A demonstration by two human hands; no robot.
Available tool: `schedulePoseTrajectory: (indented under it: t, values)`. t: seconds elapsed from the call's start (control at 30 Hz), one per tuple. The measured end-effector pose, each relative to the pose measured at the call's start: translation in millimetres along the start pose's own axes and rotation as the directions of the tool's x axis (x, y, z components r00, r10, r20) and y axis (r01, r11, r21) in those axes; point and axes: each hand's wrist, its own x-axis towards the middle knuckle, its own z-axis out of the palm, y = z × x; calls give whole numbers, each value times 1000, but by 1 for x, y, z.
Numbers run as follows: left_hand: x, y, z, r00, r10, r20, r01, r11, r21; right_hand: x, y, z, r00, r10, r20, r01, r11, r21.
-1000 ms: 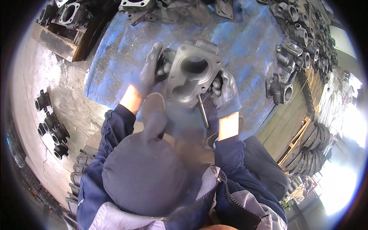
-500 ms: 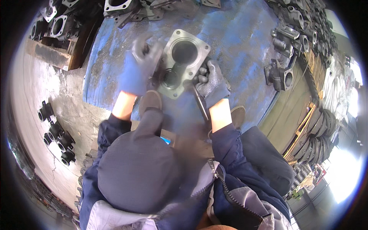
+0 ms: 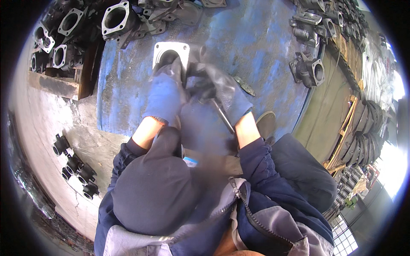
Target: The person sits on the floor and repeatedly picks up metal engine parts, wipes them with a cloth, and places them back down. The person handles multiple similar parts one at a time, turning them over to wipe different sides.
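Note:
A metal casting with a bright square flange and round bore is tilted above the blue work surface, between my hands. My left hand, in a blue and grey glove, is closed round its near side, fingers at the bore. At the casting's right side is my right hand, gloved and smeared by motion, with fingers curled. A slim metal rod-like tool sticks out below this hand toward my wrist; its other end is hidden, and its exact kind is unclear.
The blue work surface has a small flat greyish piece on it. Dark castings crowd the far left; one casting sits at the right edge. Several more castings stand on the floor at left.
The casting has turned from facing me flat to a tilted pose and moved left. My left hand has come onto it. The right hand has shifted left, uncovering the small flat piece.

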Motion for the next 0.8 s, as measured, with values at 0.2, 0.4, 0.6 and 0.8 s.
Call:
schedulePoseTrajectory:
  t: [0.2,0.4,0.6,0.8]
  values:
    - [20,-68,25,979,-202,23,175,782,-598,-4,18,-13,954,192,-229,-233,1,-972]
    - [4,-69,22,979,-203,21,157,683,-713,6,88,-11,917,130,-377,-373,-52,-926]
    - [-21,-30,6,942,-173,289,329,296,-897,10,110,-29,930,-146,-337,-310,180,-933]
    - [-33,-23,19,938,-1,348,339,221,-914,-21,121,-46,952,-19,-307,-286,308,-907]
